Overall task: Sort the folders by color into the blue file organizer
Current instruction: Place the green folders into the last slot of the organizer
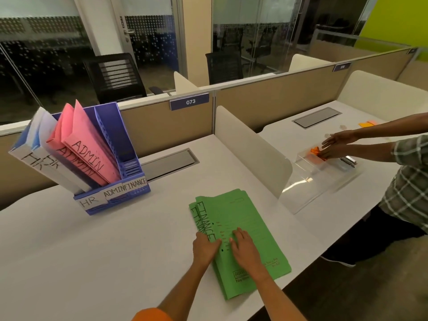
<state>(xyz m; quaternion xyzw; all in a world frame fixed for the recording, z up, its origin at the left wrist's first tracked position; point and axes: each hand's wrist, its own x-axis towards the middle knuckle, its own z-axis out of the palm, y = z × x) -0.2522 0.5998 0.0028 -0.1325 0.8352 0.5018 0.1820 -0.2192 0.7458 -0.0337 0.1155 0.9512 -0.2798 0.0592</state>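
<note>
Right now the wide white desk [69,262] carries the blue plastic file organizer [129,195] at the far left. White paper folders [39,158] and pink paper folders [90,154] stand in it, and its right slot, marked FINANCE, is bare. Well apart from it, near the front edge, lies the flat stack of green paper folders [250,218]. Its long side runs away from the person and leans a little left, with the FINANCE writing along the left edge. The folders look thin, light, bendy and slidy, so that left edge seems the best place to hold. The left hand [205,247] touches that edge. The right hand [243,247] lies flat on top with its fingers [240,235] spread, gripping nothing.
</note>
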